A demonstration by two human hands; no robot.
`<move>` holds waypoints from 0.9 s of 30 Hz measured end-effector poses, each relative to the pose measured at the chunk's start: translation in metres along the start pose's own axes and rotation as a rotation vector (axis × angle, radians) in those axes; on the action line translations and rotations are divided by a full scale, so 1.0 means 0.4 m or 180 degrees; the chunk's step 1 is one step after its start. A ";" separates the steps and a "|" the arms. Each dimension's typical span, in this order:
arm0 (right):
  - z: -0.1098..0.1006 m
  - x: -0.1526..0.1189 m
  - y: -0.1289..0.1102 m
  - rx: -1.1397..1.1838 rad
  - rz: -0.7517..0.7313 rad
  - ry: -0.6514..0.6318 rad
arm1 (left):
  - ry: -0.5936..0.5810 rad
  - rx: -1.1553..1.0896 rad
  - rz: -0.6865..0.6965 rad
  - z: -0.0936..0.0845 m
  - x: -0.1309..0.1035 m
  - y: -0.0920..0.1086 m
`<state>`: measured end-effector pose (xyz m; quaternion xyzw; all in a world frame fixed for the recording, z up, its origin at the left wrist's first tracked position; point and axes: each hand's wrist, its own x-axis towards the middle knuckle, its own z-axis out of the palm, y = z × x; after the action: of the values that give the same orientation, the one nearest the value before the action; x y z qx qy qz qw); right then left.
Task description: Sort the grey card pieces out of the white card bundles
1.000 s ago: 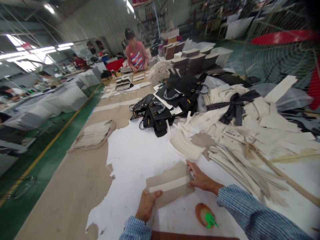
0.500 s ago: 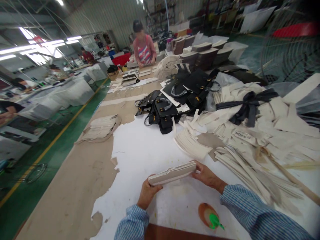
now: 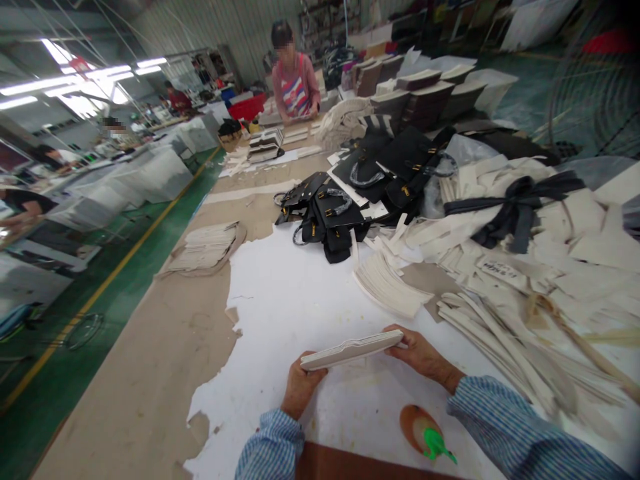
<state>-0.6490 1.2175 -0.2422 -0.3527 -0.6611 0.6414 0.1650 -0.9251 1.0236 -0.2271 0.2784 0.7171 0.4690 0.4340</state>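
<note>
A thin stack of pale cut strips (image 3: 352, 349) is held level above the white sheet (image 3: 280, 293). Its left end is pinched in my left hand (image 3: 302, 387), with the thumb along the near side. My right hand (image 3: 421, 357) grips the right end between thumb and fingers. Just beyond the right hand lies a fanned pile of cream strips (image 3: 387, 283). Near me, below the right hand, a green object (image 3: 436, 445) sits on an orange-brown round piece (image 3: 417, 425).
Black bags with handles (image 3: 335, 217) lie across the table's middle. Cream scraps with a dark tied band (image 3: 517, 200) cover the right side. Another stack of pale pieces (image 3: 207, 247) rests at the left. A person (image 3: 295, 83) stands at the far end.
The held stack has tilted, so less of its broad near face shows. Both hands still grip its ends. The view has shifted slightly, moving the table items to the right.
</note>
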 end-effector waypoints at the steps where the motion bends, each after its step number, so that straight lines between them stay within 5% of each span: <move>1: 0.001 -0.001 -0.001 -0.0026 -0.0016 0.0016 | -0.0005 0.0022 0.0014 0.001 0.000 0.001; 27: 0.008 -0.023 -0.013 -0.0110 -0.0006 0.0105 | -0.0011 0.0357 0.0239 0.005 -0.009 0.001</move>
<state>-0.6461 1.2092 -0.2354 -0.3655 -0.6695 0.6238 0.1703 -0.9215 1.0217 -0.2258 0.3297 0.7305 0.4436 0.4011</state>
